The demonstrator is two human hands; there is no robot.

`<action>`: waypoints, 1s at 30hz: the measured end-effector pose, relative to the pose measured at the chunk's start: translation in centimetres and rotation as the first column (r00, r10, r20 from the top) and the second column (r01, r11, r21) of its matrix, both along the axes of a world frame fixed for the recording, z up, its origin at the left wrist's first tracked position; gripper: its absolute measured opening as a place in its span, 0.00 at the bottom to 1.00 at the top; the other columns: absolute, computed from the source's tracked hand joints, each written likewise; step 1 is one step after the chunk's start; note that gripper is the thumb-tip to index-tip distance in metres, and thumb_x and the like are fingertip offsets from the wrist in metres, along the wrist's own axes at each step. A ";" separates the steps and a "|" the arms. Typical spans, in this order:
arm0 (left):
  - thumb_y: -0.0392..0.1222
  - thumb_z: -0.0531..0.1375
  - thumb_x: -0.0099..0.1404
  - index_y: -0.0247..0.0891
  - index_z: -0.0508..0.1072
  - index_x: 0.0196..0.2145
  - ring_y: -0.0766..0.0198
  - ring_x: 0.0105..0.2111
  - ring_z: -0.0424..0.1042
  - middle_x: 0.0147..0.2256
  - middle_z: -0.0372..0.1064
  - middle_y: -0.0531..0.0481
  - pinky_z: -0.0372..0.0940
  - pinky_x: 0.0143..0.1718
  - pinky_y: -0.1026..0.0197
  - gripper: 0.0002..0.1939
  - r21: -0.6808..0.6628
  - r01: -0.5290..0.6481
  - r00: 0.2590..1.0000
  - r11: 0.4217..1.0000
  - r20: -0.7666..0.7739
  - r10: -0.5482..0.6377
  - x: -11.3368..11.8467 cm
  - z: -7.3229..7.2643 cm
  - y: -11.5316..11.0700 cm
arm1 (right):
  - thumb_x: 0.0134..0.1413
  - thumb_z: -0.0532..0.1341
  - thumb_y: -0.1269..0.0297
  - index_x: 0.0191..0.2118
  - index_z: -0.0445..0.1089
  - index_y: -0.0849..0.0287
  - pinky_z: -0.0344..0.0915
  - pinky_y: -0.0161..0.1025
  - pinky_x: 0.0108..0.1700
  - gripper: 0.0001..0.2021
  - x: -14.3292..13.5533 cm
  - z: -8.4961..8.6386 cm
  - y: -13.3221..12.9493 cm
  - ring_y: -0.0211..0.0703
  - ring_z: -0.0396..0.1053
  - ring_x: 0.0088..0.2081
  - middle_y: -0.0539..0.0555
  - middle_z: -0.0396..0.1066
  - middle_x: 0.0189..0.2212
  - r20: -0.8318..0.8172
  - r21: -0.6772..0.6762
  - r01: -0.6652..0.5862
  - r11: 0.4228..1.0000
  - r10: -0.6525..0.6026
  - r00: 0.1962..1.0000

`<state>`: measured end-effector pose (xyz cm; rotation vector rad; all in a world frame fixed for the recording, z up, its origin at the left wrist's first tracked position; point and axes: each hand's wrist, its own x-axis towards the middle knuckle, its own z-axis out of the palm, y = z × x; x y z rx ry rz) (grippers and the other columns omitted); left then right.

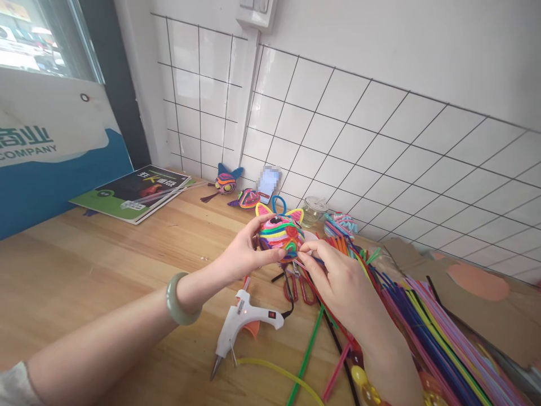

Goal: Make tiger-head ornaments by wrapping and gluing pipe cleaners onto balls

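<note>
A rounded cat-head ornament [276, 230], covered in coloured pipe-cleaner stripes, has pink ears edged in yellow and a blue loop on top. My left hand [247, 246] grips it from the left, thumb across its lower front and fingers on its upper side. At the ornament's lower right edge, my right hand [338, 276] pinches with thumb and forefinger; what lies between those fingertips is too small to make out. Below them, a white hot glue gun [243, 318] rests on the table with its switch lit. Red-handled scissors [299, 288] lie partly behind the right hand.
Bundled pipe cleaners [439, 332] spread along the right, beside cardboard [477, 307]. Loose green [310, 352] and yellow pipe cleaners [283, 373] lie in front. Another cat head [225, 180], a phone [269, 183] and a glass jar [315, 211] stand by the gridded wall. Booklets [131, 194] lie left.
</note>
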<state>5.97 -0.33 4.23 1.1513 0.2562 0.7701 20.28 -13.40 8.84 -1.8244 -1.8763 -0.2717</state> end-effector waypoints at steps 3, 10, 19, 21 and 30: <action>0.37 0.73 0.49 0.39 0.64 0.56 0.55 0.45 0.74 0.53 0.68 0.42 0.70 0.46 0.54 0.38 -0.036 0.022 1.000 0.999 -0.019 -0.023 0.0 0.1 -0.1 | 0.68 0.54 0.65 0.41 0.66 0.56 0.65 0.38 0.35 0.05 0.1 -0.1 0.0 0.44 0.76 0.35 0.52 0.77 0.36 0.024 0.032 -0.031 0.999 0.031 0.999; 0.34 0.74 0.45 0.38 0.62 0.55 0.58 0.43 0.74 0.51 0.69 0.43 0.70 0.43 0.58 0.41 -0.012 -0.015 0.997 1.000 -0.076 0.014 0.1 0.2 -0.4 | 0.68 0.54 0.67 0.40 0.67 0.57 0.67 0.40 0.35 0.05 0.0 -0.2 0.1 0.45 0.76 0.36 0.55 0.76 0.36 0.125 0.073 -0.037 0.997 0.028 0.992; 0.35 0.73 0.45 0.38 0.62 0.54 0.58 0.41 0.74 0.49 0.70 0.43 0.70 0.36 0.61 0.40 -0.032 -0.012 0.993 0.999 -0.117 0.008 0.1 0.5 -0.6 | 0.68 0.54 0.68 0.41 0.67 0.57 0.68 0.41 0.39 0.06 -0.5 -0.1 0.2 0.45 0.74 0.39 0.56 0.73 0.37 0.173 0.124 -0.082 0.989 0.060 0.983; 0.36 0.73 0.46 0.38 0.62 0.56 0.58 0.39 0.74 0.48 0.71 0.42 0.69 0.31 0.62 0.41 -0.028 0.012 0.989 1.000 -0.148 -0.016 -0.1 0.4 -0.4 | 0.69 0.53 0.68 0.41 0.68 0.57 0.68 0.40 0.39 0.07 -0.2 0.0 0.1 0.44 0.74 0.38 0.56 0.72 0.36 0.171 0.100 -0.088 0.991 0.070 0.983; 0.44 0.73 0.50 0.41 0.62 0.58 0.58 0.34 0.75 0.41 0.74 0.45 0.67 0.27 0.63 0.41 -0.051 0.129 0.972 0.990 -0.190 -0.137 -0.5 -0.3 0.2 | 0.70 0.51 0.66 0.39 0.69 0.57 0.66 0.37 0.35 0.10 0.7 0.7 -0.4 0.40 0.72 0.34 0.54 0.70 0.35 0.163 0.009 -0.111 0.994 0.109 0.981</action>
